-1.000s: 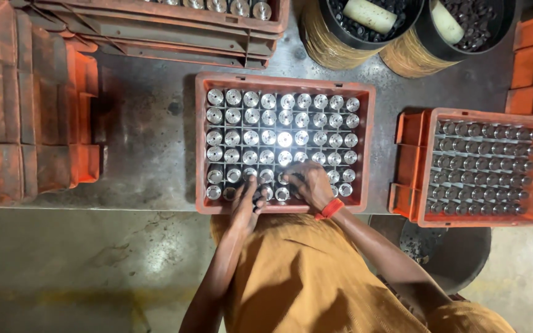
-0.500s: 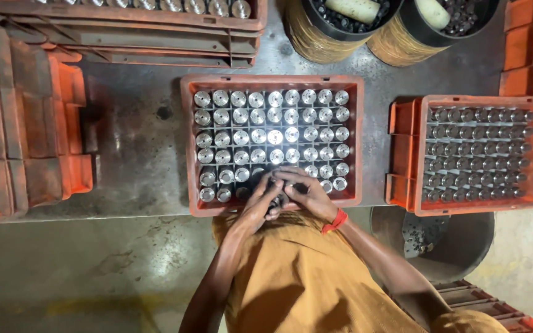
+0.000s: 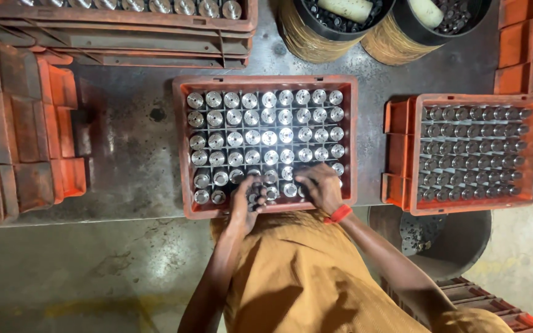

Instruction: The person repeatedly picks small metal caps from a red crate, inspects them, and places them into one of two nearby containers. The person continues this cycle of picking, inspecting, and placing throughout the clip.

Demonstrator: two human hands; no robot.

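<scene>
An orange plastic crate [image 3: 183,148] stands on the dark bench, its grid filled with shiny metal cylinders [image 3: 260,126] standing on end. My left hand [image 3: 246,200] is curled at the crate's near edge, with a few small cylinders showing between its fingers. My right hand [image 3: 320,187], with a red band at the wrist, lies palm down over the near right rows. Its bent fingers cover the cylinders there, and what is under the palm is hidden.
A second orange crate [image 3: 402,154] of darker cylinders stands to the right. Empty orange crates [image 3: 26,142] are stacked at the left, another filled crate [image 3: 124,15] lies beyond. Two round bins [image 3: 316,37] hold parts at the back. A dark tub [image 3: 458,240] sits below the bench.
My hands were close together at the crate's near middle. They have drawn apart, the right sliding toward the near right corner. The view has shifted slightly.
</scene>
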